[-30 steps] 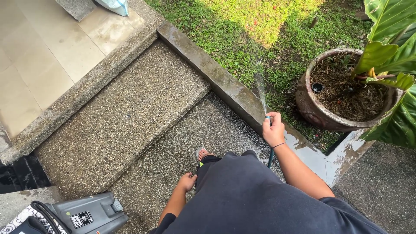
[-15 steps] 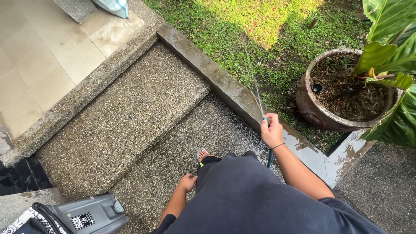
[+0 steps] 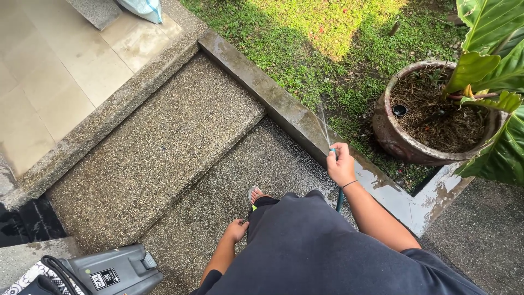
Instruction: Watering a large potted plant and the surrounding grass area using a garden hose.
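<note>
Compared with a second earlier, your right hand [image 3: 341, 166], clamped on the hose [image 3: 340, 199] at the wet curb [image 3: 284, 106], threw a thinner jet toward the grass [image 3: 327, 49], watering underway, while your left hand [image 3: 236, 229] hung loosely curled, empty.

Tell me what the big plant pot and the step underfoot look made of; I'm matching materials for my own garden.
The plant pot looks like fired clay with a worn brownish glaze: rounded, mottled, weathered rim. The step looks like pebble-wash concrete: fine speckled stones set in a rough grey surface, darker where damp. The hose in the right hand seems teal plastic or rubber.
</note>
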